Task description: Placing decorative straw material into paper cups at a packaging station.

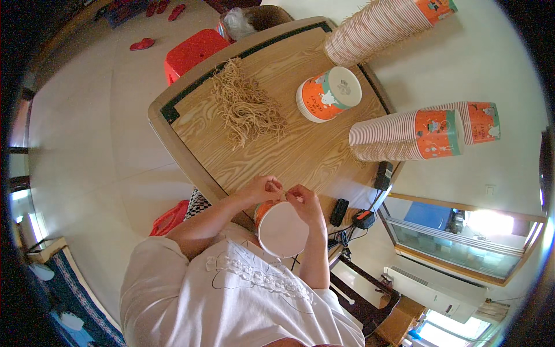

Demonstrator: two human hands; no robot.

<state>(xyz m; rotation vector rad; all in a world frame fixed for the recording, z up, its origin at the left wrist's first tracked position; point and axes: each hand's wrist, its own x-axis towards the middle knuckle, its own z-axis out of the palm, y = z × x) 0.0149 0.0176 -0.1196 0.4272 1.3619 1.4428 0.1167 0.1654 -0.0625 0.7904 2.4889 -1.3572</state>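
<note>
A paper bucket (283, 231) with a pale round end and orange printed side leans close to my body at the table's near edge. My left hand (265, 189) and my right hand (305, 203) meet at its far rim. The fingertips of both hands are pinched together. Whatever small thing lies between them is too small to make out. Beyond my hands, a loose heap of tan twine cords (245, 107) lies on the wood-grain table (214, 165). Right of the heap, a short stack of orange and teal paper buckets (324, 98) stands with a round end upward.
Long nested stacks of buckets lie at the table's far right (381, 34) and right edge (399, 136), with tan strands along them. A black adapter (364, 218) and cables sit beside my right hand. A red stool (193, 53) stands beyond the table's left edge.
</note>
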